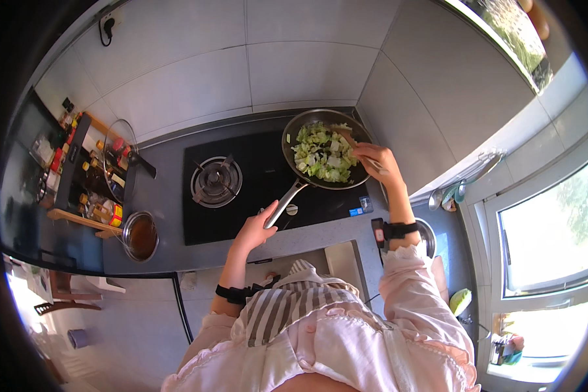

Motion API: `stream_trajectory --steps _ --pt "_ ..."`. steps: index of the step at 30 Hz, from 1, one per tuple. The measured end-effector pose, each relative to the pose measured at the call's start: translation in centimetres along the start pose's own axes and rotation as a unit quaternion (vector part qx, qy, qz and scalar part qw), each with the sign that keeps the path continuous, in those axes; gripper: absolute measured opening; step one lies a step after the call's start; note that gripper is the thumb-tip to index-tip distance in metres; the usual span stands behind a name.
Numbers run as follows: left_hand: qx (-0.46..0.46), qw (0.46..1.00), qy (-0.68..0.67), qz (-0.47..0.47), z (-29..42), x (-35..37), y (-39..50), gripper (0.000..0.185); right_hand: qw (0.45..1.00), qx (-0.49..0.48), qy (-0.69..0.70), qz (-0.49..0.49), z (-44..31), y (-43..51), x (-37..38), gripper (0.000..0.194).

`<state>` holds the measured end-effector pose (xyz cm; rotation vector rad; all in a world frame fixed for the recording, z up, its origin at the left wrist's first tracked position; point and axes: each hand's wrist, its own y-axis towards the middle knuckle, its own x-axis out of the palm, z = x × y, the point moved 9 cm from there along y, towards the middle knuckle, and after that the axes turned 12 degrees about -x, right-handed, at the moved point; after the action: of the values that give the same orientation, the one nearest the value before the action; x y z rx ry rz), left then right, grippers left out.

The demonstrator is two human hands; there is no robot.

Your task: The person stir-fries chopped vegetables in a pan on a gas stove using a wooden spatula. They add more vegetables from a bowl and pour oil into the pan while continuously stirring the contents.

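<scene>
My left hand (256,226) grips the metal handle (285,203) of a dark frying pan (294,164). The pan sits over the right side of a black glass gas hob (255,161) and hides the burner beneath. Chopped cabbage (326,159), pale green and white, lies in the pan. My right hand (378,160) is closed around a wooden spatula (345,133), whose blade rests among the cabbage at the pan's far right.
An uncovered gas burner (216,181) is on the left. A spice rack (63,191) with bottles, a glass lid (120,161) and a metal bowl of brown liquid (143,237) stand farther left. At right are hanging utensils (453,193), a metal pot (427,235) and a cabbage piece (460,301).
</scene>
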<state>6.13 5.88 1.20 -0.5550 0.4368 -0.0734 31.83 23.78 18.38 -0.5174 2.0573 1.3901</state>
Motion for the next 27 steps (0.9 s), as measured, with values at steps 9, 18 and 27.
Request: stream_trajectory --steps 9,18,27 --pt "0.037 0.999 0.014 -0.015 0.4 0.1 0.4 0.084 0.985 0.151 0.084 0.009 -1.0 -3.3 2.0 0.016" --pt "0.011 0.995 0.079 -0.06 1.2 -0.2 0.3 0.087 0.982 0.179 0.063 -0.028 -6.2 -5.2 -0.2 0.017" --pt "0.1 0.989 0.104 -0.012 0.3 -0.3 0.5 0.086 0.983 0.104 -0.001 0.153 -1.8 -6.4 3.7 0.015"
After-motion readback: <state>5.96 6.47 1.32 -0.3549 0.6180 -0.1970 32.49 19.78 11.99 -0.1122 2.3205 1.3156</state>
